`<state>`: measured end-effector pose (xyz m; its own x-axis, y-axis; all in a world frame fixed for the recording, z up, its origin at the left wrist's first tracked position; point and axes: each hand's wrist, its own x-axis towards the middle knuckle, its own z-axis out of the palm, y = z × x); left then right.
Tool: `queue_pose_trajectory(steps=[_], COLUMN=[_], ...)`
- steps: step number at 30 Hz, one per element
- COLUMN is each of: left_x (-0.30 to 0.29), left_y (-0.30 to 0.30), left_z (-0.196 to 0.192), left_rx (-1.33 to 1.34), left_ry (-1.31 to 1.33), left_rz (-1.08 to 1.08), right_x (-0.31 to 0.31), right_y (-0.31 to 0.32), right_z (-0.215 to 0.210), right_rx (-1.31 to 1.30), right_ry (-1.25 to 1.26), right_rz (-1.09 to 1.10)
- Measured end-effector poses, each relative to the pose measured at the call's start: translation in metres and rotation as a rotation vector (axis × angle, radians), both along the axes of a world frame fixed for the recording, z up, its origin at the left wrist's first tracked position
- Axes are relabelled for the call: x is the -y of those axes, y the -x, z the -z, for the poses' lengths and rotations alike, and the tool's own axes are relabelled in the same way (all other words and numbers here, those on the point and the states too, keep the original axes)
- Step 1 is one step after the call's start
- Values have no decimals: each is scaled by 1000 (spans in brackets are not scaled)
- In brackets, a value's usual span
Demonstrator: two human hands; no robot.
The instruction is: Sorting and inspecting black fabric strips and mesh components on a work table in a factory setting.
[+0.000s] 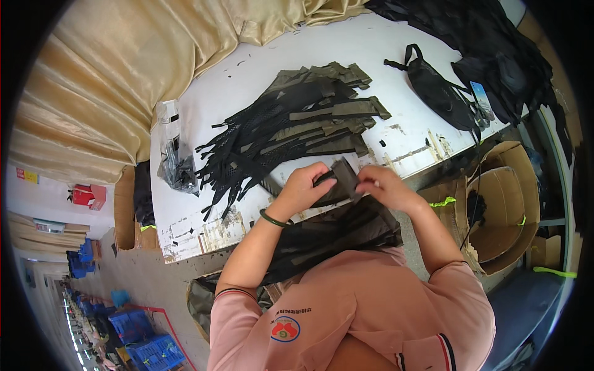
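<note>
Close to the table's near edge, both hands grip a dark olive-black fabric piece (342, 178). My left hand (305, 189) is closed round its left side, thumb on top. At its right end the fingers of my right hand (385, 187) are pinched together on the edge. Just beyond lies a spread pile of similar strips (297, 120), black mesh with olive-brown fabric, their narrow ends fanned toward the left. More dark fabric (337, 232) lies across my lap, below the table edge.
On the white table (247, 59), a black waist bag (436, 89), a phone (480, 99) and a heap of black fabric (495, 49) sit at the far right. Plastic-wrapped stuff (176, 167) is at the left. Open cardboard boxes (504, 244) stand at right; a gold curtain (117, 80) hangs behind.
</note>
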<state>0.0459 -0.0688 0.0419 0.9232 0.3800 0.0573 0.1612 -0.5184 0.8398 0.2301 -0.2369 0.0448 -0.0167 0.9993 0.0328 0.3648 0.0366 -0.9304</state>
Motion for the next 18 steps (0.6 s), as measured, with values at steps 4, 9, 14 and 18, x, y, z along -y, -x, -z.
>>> queue_pose_trajectory(steps=[4, 9, 14, 18], left_x=[24, 35, 35, 40], left_y=[-19, -20, -3, -1], left_z=[8, 25, 30, 20], left_rx=[87, 117, -44, -94], left_ry=[412, 328, 365, 358], left_rz=[-166, -151, -221, -152], right_x=[3, -2, -8, -7], right_y=[17, 25, 28, 21], right_z=[-15, 12, 21, 14], right_rx=[344, 673, 774, 784], right_ry=[-224, -372, -230, -111], right_rz=[524, 506, 368, 109])
